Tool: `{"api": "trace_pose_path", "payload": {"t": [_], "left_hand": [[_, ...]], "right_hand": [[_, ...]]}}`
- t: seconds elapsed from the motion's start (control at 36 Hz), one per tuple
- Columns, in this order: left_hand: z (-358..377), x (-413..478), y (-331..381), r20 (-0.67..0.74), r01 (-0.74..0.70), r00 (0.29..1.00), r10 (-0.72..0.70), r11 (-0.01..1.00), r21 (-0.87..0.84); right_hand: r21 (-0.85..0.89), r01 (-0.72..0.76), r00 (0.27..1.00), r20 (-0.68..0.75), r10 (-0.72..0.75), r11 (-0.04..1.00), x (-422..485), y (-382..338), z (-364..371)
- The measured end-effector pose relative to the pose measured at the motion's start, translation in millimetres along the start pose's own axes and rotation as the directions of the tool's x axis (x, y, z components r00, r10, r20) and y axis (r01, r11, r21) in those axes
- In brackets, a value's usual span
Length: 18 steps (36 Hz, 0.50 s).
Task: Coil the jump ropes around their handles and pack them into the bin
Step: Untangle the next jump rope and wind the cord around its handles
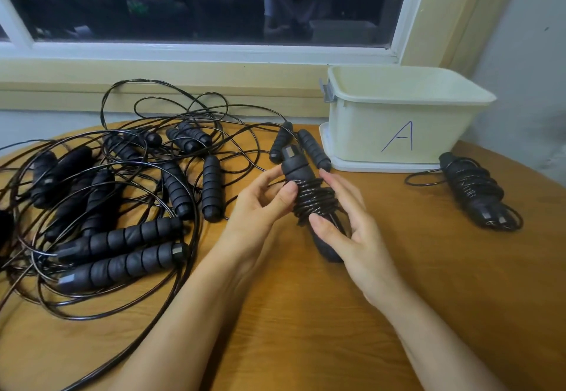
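A jump rope (312,200), its cord wound in tight loops round the middle of its paired black handles, is held nearly upright above the wooden worktop (306,314), its top tilted slightly left. The left hand (260,206) grips it from the left: the thumb (286,194) presses on the upper loops and the fingers curl behind the handles. The right hand (352,231) holds it from the right, with its thumb (324,228) lying on the lower handle just under the coil and its fingers (343,188) wrapped along the far side.

The cream bin (395,121), marked with an "A", stands near, behind and to the right. A second wound rope (474,194) lies on the worktop right of the bin's front. A tangle of loose ropes (122,194) covers the left side.
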<state>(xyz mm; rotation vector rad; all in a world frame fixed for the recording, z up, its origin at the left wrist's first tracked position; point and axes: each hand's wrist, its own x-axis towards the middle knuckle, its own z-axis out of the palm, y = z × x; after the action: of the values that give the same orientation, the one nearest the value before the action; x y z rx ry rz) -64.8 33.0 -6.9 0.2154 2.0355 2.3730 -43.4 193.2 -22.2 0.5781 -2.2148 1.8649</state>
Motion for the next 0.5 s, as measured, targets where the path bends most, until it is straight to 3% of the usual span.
{"api": "trace_pose_path", "payload": {"t": [0.17,0.28,0.36,0.5], "left_hand": [[5.8,0.0,-3.2,-0.169,-0.013,0.986,0.008,1.000,-0.028],[7.3,-0.4,-5.2,-0.178,-0.017,0.984,0.019,1.000,0.015],[6.1,-0.7,-3.3,-0.145,-0.033,0.989,0.039,0.998,0.047],[4.4,-2.3,1.3,-0.068,-0.067,0.995,0.074,0.993,0.095]], "right_hand": [[-0.289,0.096,0.995,0.048,-0.086,0.953,-2.7,7.9,4.3],[-0.384,0.095,0.995,0.049,-0.083,0.918,-4.1,15.0,6.9],[-0.332,0.084,0.996,0.006,-0.087,0.939,-1.5,16.6,3.5],[-0.089,0.025,1.000,-0.002,-0.025,0.996,1.6,11.0,-5.0]]}}
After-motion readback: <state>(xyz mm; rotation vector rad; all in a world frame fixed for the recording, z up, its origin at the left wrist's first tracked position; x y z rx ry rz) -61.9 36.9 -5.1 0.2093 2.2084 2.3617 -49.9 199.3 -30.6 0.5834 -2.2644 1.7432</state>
